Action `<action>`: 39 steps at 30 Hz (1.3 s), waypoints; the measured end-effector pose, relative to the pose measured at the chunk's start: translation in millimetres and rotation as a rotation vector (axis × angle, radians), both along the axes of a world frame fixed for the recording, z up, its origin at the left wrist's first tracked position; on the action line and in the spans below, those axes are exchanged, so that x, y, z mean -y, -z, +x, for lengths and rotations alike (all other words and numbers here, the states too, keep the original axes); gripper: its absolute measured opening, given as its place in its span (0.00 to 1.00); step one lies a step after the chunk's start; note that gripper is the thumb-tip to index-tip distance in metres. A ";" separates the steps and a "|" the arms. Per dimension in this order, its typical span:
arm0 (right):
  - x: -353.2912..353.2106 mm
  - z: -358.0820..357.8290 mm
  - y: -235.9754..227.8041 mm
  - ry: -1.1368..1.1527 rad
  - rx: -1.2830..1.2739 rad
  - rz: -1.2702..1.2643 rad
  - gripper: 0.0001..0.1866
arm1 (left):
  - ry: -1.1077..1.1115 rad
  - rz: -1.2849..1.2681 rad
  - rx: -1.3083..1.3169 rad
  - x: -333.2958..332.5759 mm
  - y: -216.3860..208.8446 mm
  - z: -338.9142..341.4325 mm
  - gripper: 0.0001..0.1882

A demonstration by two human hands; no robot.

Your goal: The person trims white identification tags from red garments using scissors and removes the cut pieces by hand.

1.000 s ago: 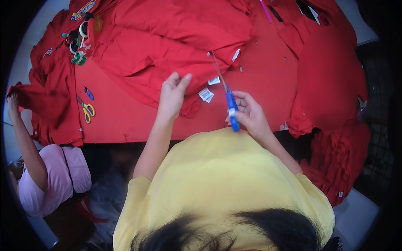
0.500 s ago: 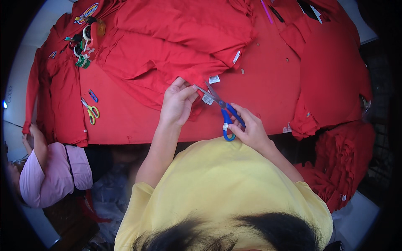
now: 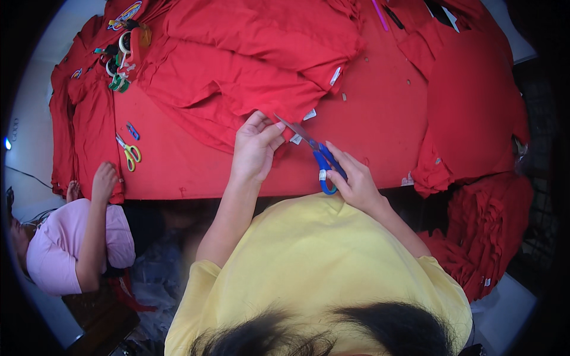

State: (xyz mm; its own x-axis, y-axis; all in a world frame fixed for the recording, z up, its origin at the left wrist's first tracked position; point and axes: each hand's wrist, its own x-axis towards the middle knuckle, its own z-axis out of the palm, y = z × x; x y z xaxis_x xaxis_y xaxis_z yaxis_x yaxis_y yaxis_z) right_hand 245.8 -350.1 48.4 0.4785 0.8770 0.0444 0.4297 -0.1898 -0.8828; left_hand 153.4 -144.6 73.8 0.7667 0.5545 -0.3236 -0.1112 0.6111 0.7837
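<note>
A red garment (image 3: 237,53) lies spread and creased over the middle of the red-covered table. My left hand (image 3: 256,145) pinches the garment's near edge between thumb and fingers. In my right hand (image 3: 355,181) are blue-handled scissors (image 3: 323,163), their blades nearly closed and angled up to the left. The blade tips reach the cloth close to my left fingertips. A white label (image 3: 295,139) shows just under the blades, and another white label (image 3: 310,114) sticks out above them. Whether the blades have cloth or thread between them, I cannot tell.
Yellow-handled scissors (image 3: 132,155) and a small blue cutter (image 3: 132,130) lie left on the table. Tape rolls (image 3: 124,43) cluster at the far left. Red garments pile up on the right (image 3: 487,231). A co-worker in a pink shirt (image 3: 71,246) sits at the left edge.
The scissor blades have come together from wide apart, their tips still by my left fingers. At the left, the co-worker's arm has swung right over the garment there.
</note>
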 end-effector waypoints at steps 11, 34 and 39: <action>3.1 -1.2 11.7 0.022 -0.324 0.084 0.26 | -0.025 0.026 0.019 10.0 -6.0 1.3 0.14; 0.8 15.6 3.3 -0.004 -0.497 -0.043 0.25 | -0.209 0.073 0.001 17.5 13.0 -5.3 0.12; -4.1 12.5 -1.6 -0.083 -0.294 0.016 0.28 | -0.173 0.118 -0.011 22.9 -4.0 -5.6 0.16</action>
State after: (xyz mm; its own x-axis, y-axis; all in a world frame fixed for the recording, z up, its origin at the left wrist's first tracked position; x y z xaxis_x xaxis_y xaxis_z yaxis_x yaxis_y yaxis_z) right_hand 258.3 -346.1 50.0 0.3999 0.9138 -0.0710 0.1685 -0.1494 -0.9743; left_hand 147.8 -167.4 77.8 0.6534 0.7123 -0.2564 -0.1977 0.4875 0.8504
